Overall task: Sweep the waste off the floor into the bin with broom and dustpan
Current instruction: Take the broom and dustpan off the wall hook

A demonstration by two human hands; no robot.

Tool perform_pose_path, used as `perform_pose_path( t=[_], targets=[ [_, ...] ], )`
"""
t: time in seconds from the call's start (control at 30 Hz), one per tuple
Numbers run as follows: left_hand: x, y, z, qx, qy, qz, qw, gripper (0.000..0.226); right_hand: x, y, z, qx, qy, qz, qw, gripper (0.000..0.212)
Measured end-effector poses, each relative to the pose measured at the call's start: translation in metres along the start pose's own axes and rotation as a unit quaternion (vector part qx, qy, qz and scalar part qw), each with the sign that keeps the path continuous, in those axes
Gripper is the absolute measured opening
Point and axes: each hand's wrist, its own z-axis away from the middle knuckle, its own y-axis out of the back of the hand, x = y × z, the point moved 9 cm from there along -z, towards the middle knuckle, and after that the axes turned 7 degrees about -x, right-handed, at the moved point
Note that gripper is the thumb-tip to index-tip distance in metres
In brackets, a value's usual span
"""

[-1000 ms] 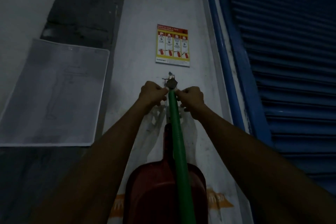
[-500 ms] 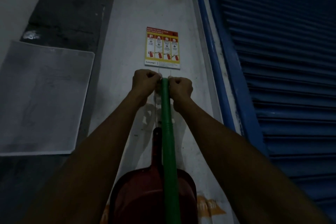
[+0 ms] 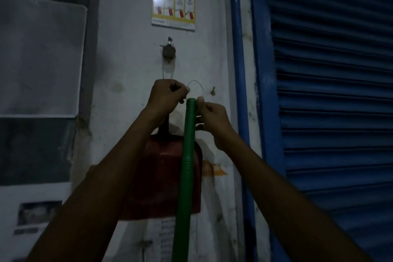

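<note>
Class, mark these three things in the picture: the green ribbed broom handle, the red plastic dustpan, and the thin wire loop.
Green ribbed broom handle [image 3: 188,149]: head view, mid-shaft.
Red plastic dustpan [image 3: 161,176]: head view, left side of the pan.
Thin wire loop [image 3: 196,81]: head view, top of the arc.

Green ribbed broom handle [image 3: 187,155], dark red dustpan [image 3: 161,176], blue slatted shutter [image 3: 331,91].

I see L hand [image 3: 168,93] and R hand [image 3: 209,112] pinching wire loop [image 3: 196,84] atop green broom handle [image 3: 187,166]; red dustpan [image 3: 161,181] hangs on wall behind.
</note>
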Motion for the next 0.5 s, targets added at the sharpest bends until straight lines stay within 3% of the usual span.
perform_pose_path(
  t=[0.07,0.17,0.3,0.5],
  targets=[
    [0.000,-0.009,0.014,-0.001,0.018,-0.004,1.000,0.013,0.016,-0.005,0.024,-0.055,-0.016,0.015,0.998,0.053],
    [0.004,-0.018,0.030,-0.005,0.025,-0.020,0.999,0.013,0.023,-0.004,0.050,-0.075,-0.002,0.037,0.996,0.036],
    [0.012,-0.024,0.041,-0.013,0.017,-0.045,0.999,0.015,0.022,0.000,0.059,-0.053,0.011,0.075,0.996,0.030],
    [0.025,-0.012,0.031,0.052,-0.030,-0.103,0.993,0.028,0.008,0.001,0.047,0.036,0.052,0.056,0.996,0.032]
  ],
)
